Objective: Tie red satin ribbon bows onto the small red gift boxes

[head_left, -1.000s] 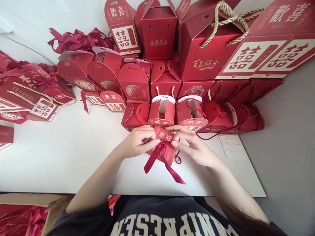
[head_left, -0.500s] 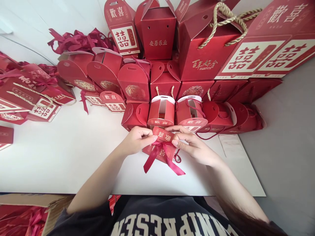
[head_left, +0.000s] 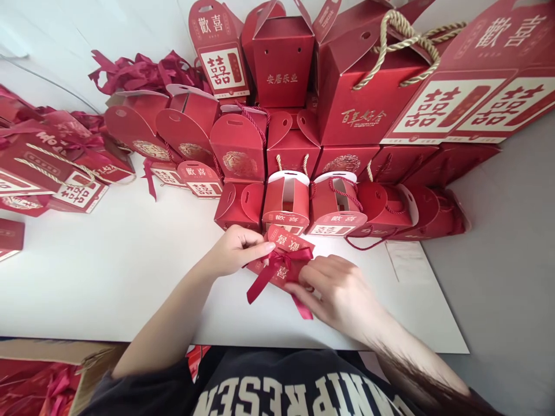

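A small red gift box [head_left: 277, 277] with gold lettering stands on the white table in front of me, a dark red satin ribbon [head_left: 281, 258] tied in a bow on it. My left hand [head_left: 238, 252] pinches the box's upper left flap between thumb and fingers. On the lower right side, my right hand [head_left: 340, 292] is closed with bent fingers against the box, over one ribbon tail. What its fingertips grip is hidden behind the hand. The other ribbon tail hangs free at the left.
Rows of red gift boxes [head_left: 286, 193] stand just beyond my hands, larger rope-handled boxes [head_left: 368, 110] behind them. Loose ribbons [head_left: 147, 72] lie on top at the back left. More boxes [head_left: 78, 190] sit at the left. A cardboard carton [head_left: 87, 375] is below the table's front edge.
My right hand has moved from the box's top right flap down to its lower right side, and its fingers have curled. The box is turned slightly; my left hand keeps its pinch.
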A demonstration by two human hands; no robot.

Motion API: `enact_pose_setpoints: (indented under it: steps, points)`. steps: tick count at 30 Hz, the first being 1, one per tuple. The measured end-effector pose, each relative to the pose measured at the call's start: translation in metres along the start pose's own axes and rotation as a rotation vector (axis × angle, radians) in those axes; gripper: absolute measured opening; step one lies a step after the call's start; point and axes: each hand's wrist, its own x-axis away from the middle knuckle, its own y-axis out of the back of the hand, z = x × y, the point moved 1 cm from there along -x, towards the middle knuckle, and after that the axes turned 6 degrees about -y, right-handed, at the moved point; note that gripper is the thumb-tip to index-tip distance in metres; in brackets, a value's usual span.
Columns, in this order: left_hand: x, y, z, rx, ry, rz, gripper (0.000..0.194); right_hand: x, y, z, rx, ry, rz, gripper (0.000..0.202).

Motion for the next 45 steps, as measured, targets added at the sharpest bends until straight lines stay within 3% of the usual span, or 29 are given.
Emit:
enact_pose_setpoints:
  steps: [4, 7, 10, 13, 16, 19, 23, 29, 34, 40, 45]
  points:
    - [-0.001, 0.001, 0.001, 0.021, 0.013, -0.002, 0.046, -0.004, 0.007, -0.012, -0.509, -0.219, 0.224, 0.036]
    - [0.001, 0.000, -0.001, -0.012, 0.001, 0.009, 0.046, -0.008, 0.013, -0.024, -0.854, -0.329, 0.289, 0.035]
    - [0.002, -0.003, -0.003, -0.087, -0.027, -0.018, 0.046, -0.009, 0.012, -0.034, -1.057, -0.455, 0.362, 0.037]
    - [0.002, -0.006, -0.004, -0.143, -0.040, -0.075, 0.047, -0.010, 0.009, -0.041, -1.062, -0.574, 0.422, 0.041]
    - [0.002, -0.008, -0.004, -0.138, -0.021, -0.118, 0.047, -0.011, 0.008, -0.042, -0.990, -0.614, 0.402, 0.041]
    - [0.002, -0.010, -0.005, -0.112, -0.001, -0.110, 0.047, -0.010, 0.010, -0.039, -0.887, -0.547, 0.363, 0.042]
    - [0.003, -0.011, -0.006, -0.062, -0.010, -0.073, 0.046, -0.008, 0.009, -0.039, -0.823, -0.458, 0.468, 0.039]
    - [0.003, -0.005, -0.006, -0.071, -0.005, 0.053, 0.043, -0.011, 0.008, -0.043, -1.049, -0.552, 0.528, 0.045]
    - [0.002, -0.004, -0.010, -0.077, 0.015, 0.081, 0.042, -0.011, 0.010, -0.041, -1.144, -0.550, 0.650, 0.046]
    - [0.001, -0.007, -0.013, -0.060, 0.014, 0.058, 0.043, -0.011, 0.007, -0.039, -0.990, -0.546, 0.776, 0.042]
    - [0.002, -0.008, -0.012, -0.057, 0.025, 0.069, 0.043, -0.010, 0.018, -0.044, -0.800, -0.427, 0.754, 0.044]
